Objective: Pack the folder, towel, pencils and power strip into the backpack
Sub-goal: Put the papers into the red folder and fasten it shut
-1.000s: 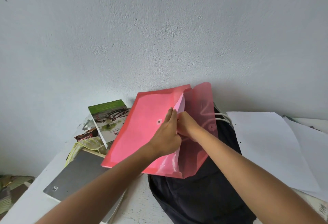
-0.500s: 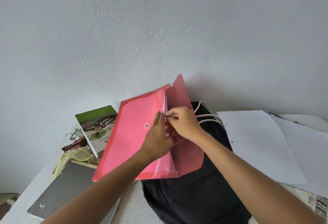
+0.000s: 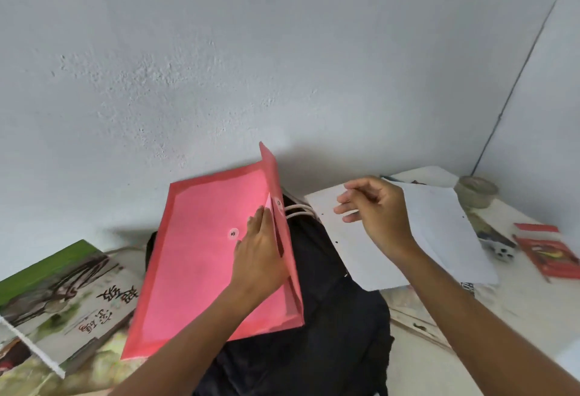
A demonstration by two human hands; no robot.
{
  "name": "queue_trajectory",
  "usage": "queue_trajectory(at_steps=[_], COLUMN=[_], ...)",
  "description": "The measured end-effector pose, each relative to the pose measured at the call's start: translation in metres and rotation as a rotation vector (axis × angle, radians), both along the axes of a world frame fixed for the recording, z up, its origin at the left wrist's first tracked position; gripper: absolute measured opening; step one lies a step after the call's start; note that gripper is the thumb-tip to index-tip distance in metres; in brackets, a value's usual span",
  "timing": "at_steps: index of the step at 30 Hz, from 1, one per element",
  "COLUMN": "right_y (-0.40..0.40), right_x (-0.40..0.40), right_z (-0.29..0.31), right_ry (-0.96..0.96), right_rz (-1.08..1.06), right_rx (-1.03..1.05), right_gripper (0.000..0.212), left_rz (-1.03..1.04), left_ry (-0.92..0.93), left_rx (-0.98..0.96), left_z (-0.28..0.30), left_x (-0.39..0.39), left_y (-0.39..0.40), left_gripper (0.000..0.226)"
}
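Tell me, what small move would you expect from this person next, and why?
Probably the right hand drops onto the white sheets of paper beneath it to pick them up. It hangs loose over them with nothing in it, while the left hand presses flat on the red folder, whose flap stands open, over the black backpack.

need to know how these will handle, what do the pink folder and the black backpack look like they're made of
The pink folder looks like thin, semi-translucent plastic with a slightly glossy finish: light glows through it and its flap stands stiff. The black backpack looks like soft matte woven fabric, creased and slumped; the exact fibre cannot be told.
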State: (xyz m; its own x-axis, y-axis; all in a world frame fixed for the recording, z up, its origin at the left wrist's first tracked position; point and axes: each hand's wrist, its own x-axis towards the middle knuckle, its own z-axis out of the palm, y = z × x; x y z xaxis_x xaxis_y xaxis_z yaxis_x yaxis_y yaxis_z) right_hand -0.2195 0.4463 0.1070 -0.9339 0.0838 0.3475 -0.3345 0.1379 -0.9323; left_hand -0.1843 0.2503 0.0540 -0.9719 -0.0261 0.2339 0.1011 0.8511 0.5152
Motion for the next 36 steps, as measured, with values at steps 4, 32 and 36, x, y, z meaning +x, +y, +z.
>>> queue_trajectory(at_steps=[4, 32, 36], right_y=[0.066, 0.108, 0.094], right_x=[-0.036, -0.094, -0.09], right_z=[-0.042, 0.072, 0.09], right_ry=[-0.219, 0.218, 0.17], right_rz=[-0.245, 0.331, 0.514], right_rx=[0.172, -0.182, -0.49], right_gripper=[0.015, 0.021, 0.024], left_rz=[-0.014, 0.3, 0.315], left_ry=[-0.009, -0.119, -0.075], left_rx=[0.003, -0.163, -0.045], left_z=[-0.011, -0.033, -0.029], left_x=[-0.014, -0.043, -0.044], left_y=[0.026, 0.086, 0.089], left_gripper=[0.076, 0.06, 0.062])
